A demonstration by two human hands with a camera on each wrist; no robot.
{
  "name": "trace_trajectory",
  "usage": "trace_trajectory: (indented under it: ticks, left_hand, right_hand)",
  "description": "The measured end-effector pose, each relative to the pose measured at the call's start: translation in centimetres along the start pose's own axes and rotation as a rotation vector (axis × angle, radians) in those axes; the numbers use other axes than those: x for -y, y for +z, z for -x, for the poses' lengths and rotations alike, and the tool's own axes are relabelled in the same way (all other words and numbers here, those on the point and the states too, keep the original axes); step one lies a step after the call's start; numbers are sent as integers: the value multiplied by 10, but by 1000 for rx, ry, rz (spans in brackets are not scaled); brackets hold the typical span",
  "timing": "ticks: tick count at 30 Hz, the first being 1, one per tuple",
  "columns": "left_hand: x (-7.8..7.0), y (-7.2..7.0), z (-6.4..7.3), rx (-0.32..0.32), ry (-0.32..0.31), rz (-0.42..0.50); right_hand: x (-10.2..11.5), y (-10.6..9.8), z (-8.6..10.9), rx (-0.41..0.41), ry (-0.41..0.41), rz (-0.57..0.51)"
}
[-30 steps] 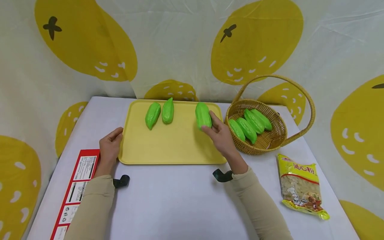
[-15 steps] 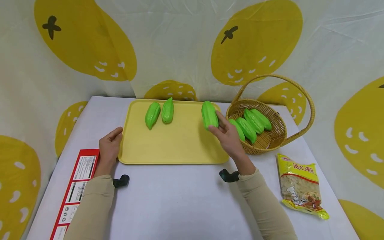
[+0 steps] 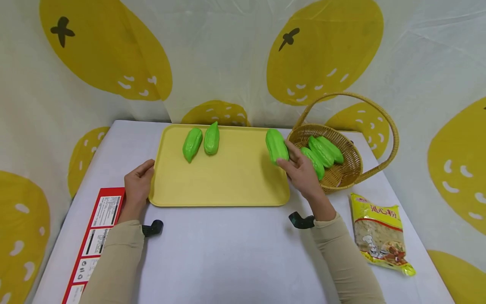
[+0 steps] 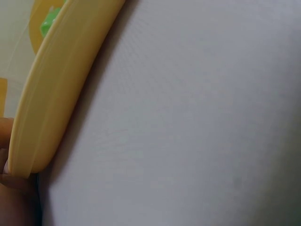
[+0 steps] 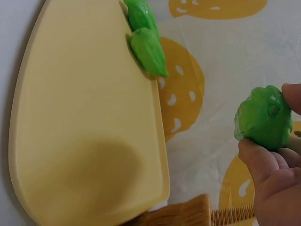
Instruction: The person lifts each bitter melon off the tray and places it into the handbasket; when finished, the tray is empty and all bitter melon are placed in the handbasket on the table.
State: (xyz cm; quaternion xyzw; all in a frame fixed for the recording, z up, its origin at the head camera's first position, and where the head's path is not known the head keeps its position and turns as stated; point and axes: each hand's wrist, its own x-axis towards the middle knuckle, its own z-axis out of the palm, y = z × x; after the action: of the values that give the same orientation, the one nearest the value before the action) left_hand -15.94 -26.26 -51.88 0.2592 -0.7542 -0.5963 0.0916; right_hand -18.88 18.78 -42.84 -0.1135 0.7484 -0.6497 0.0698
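In the head view my right hand [image 3: 303, 173] pinches a green ridged toy gourd [image 3: 276, 145] between thumb and fingers, over the right end of a yellow tray [image 3: 220, 185]. The right wrist view shows this gourd [image 5: 265, 117] end-on, apart from the tray, with a dark shadow on the tray. Two more gourds lie near the tray's far edge, a left one [image 3: 192, 144] and a right one [image 3: 211, 139]. My left hand [image 3: 138, 183] holds the tray's left edge; in the left wrist view its fingertips sit at the tray's rim [image 4: 61, 84].
Right of the tray stands a wicker basket [image 3: 357, 166] with a tall handle, holding more green gourds [image 3: 322, 152], partly behind my right hand. A yellow food packet [image 3: 379, 232] lies at front right. A red-and-white box [image 3: 96, 236] lies beside my left forearm.
My right hand has carried the gourd rightward across the tray toward the basket, and now covers part of the basket's near side. The left hand stays at the tray's edge.
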Motion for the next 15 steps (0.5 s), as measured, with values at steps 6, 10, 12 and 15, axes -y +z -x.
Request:
trace_trajectory:
  ticks: [6, 10, 12, 15]
  left_hand:
    - [0, 0, -1, 8, -4, -17]
    - [-1, -2, -1, 19, -13, -28]
    - [-1, -2, -1, 21, -16, -28]
    - [-1, -2, -1, 16, -19, -28]
  right_hand:
    - [-8, -26, 1, -28, 7, 20]
    - [-8, -39, 7, -58, 41, 39]
    - [-8, -44, 8, -76, 58, 60]
    - [-10, -52, 9, -83, 69, 95]
